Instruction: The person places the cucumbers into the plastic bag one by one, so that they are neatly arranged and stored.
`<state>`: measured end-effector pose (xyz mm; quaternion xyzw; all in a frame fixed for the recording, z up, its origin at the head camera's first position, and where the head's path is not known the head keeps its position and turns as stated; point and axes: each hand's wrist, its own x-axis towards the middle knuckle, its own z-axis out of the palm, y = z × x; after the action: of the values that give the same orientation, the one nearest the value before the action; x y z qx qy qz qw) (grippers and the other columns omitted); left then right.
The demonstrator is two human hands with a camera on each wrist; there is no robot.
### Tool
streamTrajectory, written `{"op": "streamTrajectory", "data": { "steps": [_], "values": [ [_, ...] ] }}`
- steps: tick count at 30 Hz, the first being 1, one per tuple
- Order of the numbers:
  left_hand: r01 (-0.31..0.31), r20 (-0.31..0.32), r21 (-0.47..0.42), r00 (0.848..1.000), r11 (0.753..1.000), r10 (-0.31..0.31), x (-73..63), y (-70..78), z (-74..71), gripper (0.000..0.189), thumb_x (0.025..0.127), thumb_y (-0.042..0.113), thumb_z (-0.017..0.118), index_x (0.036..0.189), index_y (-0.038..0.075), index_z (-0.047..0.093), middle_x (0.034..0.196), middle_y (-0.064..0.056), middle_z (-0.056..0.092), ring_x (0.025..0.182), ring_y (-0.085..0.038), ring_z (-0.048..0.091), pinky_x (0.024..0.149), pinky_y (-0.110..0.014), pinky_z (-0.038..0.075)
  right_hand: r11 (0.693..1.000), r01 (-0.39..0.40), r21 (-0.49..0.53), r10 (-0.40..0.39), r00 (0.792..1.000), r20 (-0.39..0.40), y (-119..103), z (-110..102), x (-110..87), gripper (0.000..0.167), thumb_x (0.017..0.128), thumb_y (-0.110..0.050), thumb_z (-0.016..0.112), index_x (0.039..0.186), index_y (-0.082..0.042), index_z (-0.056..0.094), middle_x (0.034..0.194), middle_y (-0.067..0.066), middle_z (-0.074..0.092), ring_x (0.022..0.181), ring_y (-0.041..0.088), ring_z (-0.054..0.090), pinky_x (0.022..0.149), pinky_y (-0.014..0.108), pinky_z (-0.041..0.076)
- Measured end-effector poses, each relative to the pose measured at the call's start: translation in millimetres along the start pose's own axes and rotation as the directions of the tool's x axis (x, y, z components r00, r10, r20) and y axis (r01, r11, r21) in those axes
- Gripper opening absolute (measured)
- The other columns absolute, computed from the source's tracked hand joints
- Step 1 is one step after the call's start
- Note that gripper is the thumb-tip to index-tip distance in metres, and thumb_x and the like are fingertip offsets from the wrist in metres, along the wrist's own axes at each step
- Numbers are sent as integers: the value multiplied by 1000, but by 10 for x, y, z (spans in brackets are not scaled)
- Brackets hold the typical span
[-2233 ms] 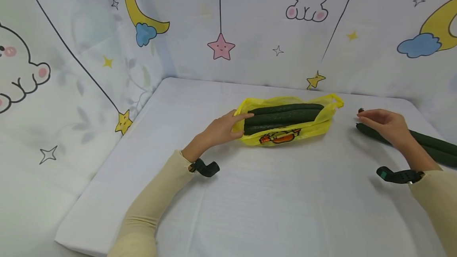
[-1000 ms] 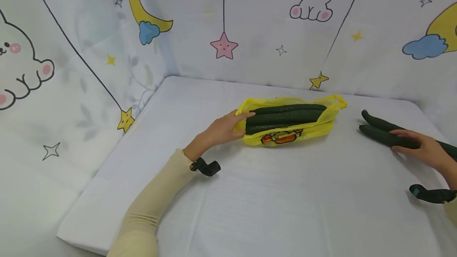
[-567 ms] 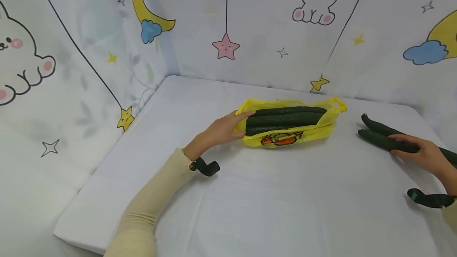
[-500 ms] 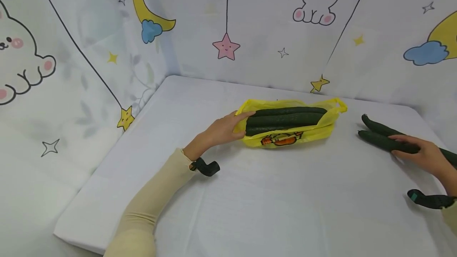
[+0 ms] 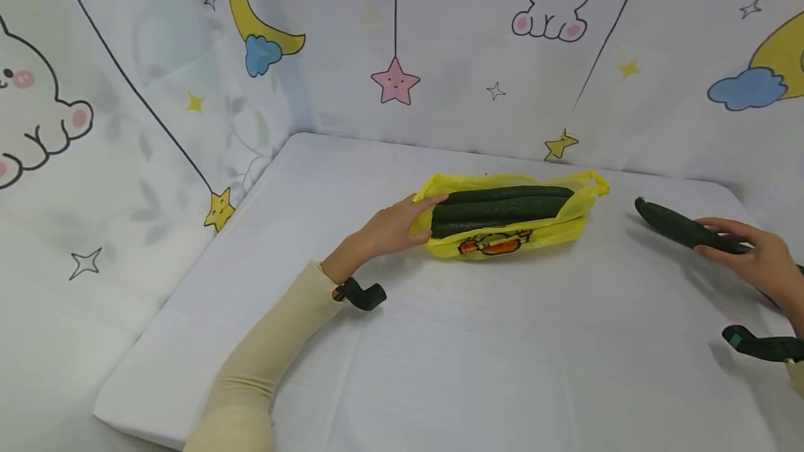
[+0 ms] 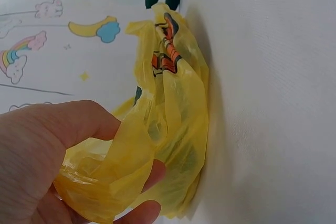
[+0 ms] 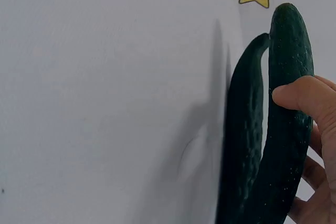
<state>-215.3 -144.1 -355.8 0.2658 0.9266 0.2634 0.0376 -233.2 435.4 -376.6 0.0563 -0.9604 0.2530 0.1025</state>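
Observation:
My left hand (image 5: pixel 391 227) pinches the near-left rim of a yellow plastic bag (image 5: pixel 555 234), thumb and fingers on the thin film in the left wrist view. The bag lies on its side with its mouth spread, and several dark green cucumbers (image 5: pixel 502 210) rest side by side inside. At the right, my right hand (image 5: pixel 763 257) grips a cucumber (image 5: pixel 675 225) between thumb and fingers, raised off the table with a shadow under it. Beside it in the right wrist view is a second cucumber (image 7: pixel 244 108), mostly hidden behind the hand in the head view.
A white cloth covers the table (image 5: pixel 477 354). Behind and to the left hangs a pale backdrop (image 5: pixel 339 33) printed with moons, stars and rabbits. A dark wrist device (image 5: pixel 364 295) sits on the left wrist, a similar one (image 5: pixel 760 344) on the right.
My right hand moved right from the cucumber tips, took hold of one cucumber and has now lifted it off the table. The left hand stays on the bag.

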Motion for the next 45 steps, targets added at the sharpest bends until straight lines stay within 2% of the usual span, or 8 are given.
{"op": "streamTrajectory", "data": {
  "steps": [3,7,12,19,26,34,39,45],
  "values": [
    [0,2,-1,1000,1000,0,3,5,3,70,94,19,61,155,27,28,155,-12,34,57,-15,50,49,-24,29,1000,-5,14,5,1000,-11,-58,-24,21,53,91,-22,69,141,-16,53,101,-43,32,91,-8,29,64,10,30],
    [-1,4,-2,1000,1000,1,0,20,-2,70,94,19,61,155,26,28,155,-12,35,56,-13,45,49,-23,29,999,27,42,-25,999,-32,-173,-54,23,53,91,-18,69,141,-16,54,102,-43,34,91,-12,29,61,4,31],
    [8,9,-2,1000,1000,-8,-10,37,-11,71,94,19,61,155,26,27,156,-14,34,52,-11,32,49,-24,29,995,87,55,-82,993,-91,-388,-107,34,50,88,-13,70,137,-12,57,101,-43,37,90,-14,34,65,1,31],
    [4,5,-1,1000,1000,-4,-3,45,-14,71,94,19,61,156,25,26,155,-14,34,52,-11,30,49,-24,29,980,175,99,-156,973,-170,-735,-173,85,48,88,-9,70,135,-11,59,103,-41,43,94,-15,39,75,-1,27],
    [-2,-1,-4,1000,1000,2,1,44,-13,71,93,19,62,155,24,27,153,-15,37,52,-11,31,50,-24,29,958,247,146,-218,957,-191,-1107,-210,129,49,86,-5,71,134,-11,61,105,-38,49,97,-12,44,77,0,30],
    [-14,-6,1,1000,1000,14,2,45,-8,72,93,18,62,155,24,27,151,-16,40,53,-11,32,51,-23,30,938,324,124,-296,934,-198,-1472,-261,225,50,83,0,73,131,-7,62,108,-39,50,98,-10,45,77,-1,32],
    [-2,-6,8,1000,1000,2,-8,54,-17,71,93,18,62,155,23,28,151,-16,40,53,-12,32,49,-24,30,892,424,157,-384,894,-231,-1672,-236,218,55,77,9,74,128,-11,66,114,-27,60,100,-5,50,80,2,36],
    [-14,-8,1,1000,1000,14,-5,38,-11,72,93,18,62,156,22,26,150,-14,41,54,-12,33,50,-24,30,816,553,169,-503,823,-263,-1944,-226,221,60,68,19,75,123,-3,67,117,-15,65,101,0,55,82,6,40]
  ]
}}
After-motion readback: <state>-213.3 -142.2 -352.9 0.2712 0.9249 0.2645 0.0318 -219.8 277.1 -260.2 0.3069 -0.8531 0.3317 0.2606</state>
